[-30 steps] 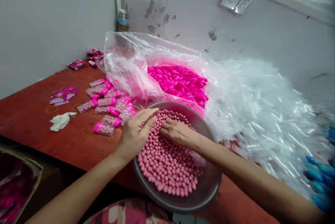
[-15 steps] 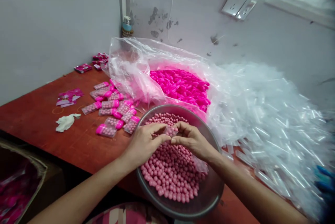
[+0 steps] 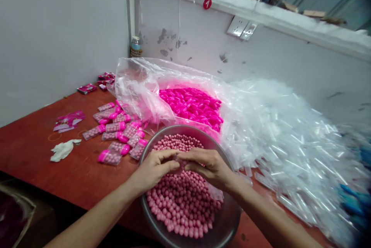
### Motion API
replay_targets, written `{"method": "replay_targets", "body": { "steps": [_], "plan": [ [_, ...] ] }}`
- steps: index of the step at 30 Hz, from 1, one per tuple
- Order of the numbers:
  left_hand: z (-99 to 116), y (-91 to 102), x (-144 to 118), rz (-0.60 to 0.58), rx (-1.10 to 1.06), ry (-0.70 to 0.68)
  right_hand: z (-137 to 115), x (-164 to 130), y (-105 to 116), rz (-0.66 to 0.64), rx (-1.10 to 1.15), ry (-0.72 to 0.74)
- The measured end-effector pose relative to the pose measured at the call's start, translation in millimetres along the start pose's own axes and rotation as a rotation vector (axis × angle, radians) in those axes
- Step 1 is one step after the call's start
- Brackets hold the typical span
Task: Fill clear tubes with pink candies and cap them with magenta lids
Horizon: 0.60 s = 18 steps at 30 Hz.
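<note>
Pink beads [image 3: 185, 197] fill a round metal bowl [image 3: 228, 221] that sits at the near edge of the red-brown table [image 3: 34, 155], and both hands meet over the bowl's far half. Going by size: the table runs into the corner of two pale walls; a heap of clear plastic tubes [image 3: 290, 140] spreads along its right side toward the back edge; a big clear plastic bag [image 3: 139, 85], open and holding bright pink caps [image 3: 193, 105], lies just behind the bowl; the bowl itself overhangs the near edge slightly. The left hand [image 3: 153, 169] and the right hand [image 3: 210, 167] touch fingertip to fingertip above the beads, fingers curled and pinched together on something small between them that cannot be made out. Left of the bowl lie filled tubes with pink caps [image 3: 116, 136] in a loose cluster, then pink sachets [image 3: 68, 119] and a crumpled white scrap [image 3: 63, 149] nearer the left edge.
</note>
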State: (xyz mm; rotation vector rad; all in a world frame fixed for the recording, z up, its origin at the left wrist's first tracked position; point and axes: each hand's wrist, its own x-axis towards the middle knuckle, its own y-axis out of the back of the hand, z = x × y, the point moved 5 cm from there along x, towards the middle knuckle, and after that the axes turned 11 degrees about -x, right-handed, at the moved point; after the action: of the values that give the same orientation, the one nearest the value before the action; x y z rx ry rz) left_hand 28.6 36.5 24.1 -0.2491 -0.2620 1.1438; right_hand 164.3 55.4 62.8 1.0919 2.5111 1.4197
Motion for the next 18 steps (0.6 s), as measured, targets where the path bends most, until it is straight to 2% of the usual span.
{"method": "replay_targets", "body": {
  "steps": [2, 4, 6, 8, 10, 12, 15, 18],
  "plan": [
    [4.1, -0.8, -1.8, 0.000, 0.005, -0.020, -6.6, 0.5, -2.2, -0.096, 0.009, 0.023],
    [6.2, 2.7, -3.5, 0.070, 0.009, -0.024, -5.9, 1.3, -0.4, -0.194, 0.083, -0.025],
    [7.0, 6.4, -4.8, 0.142, 0.048, -0.026, 6.6, 6.1, 11.6, -0.174, 0.154, -0.121],
    [6.5, 6.4, -5.1, 0.145, 0.084, -0.021, 33.1, 16.4, 34.2, -0.017, 0.118, -0.236],
    [5.7, 5.6, -5.0, 0.131, 0.072, -0.015, 68.8, 30.6, 60.0, 0.145, -0.090, -0.358],
    [5.4, 7.0, -5.1, 0.151, 0.036, -0.016, 105.7, 48.6, 79.0, 0.161, -0.444, -0.469],
    [5.6, 9.0, -5.4, 0.152, 0.065, -0.012, 151.2, 78.3, 90.9, 0.146, -0.609, -0.524],
    [4.6, 13.0, -5.7, 0.175, 0.097, 0.002, 181.5, 101.0, 87.1, 0.140, -0.673, -0.559]
  ]
}}
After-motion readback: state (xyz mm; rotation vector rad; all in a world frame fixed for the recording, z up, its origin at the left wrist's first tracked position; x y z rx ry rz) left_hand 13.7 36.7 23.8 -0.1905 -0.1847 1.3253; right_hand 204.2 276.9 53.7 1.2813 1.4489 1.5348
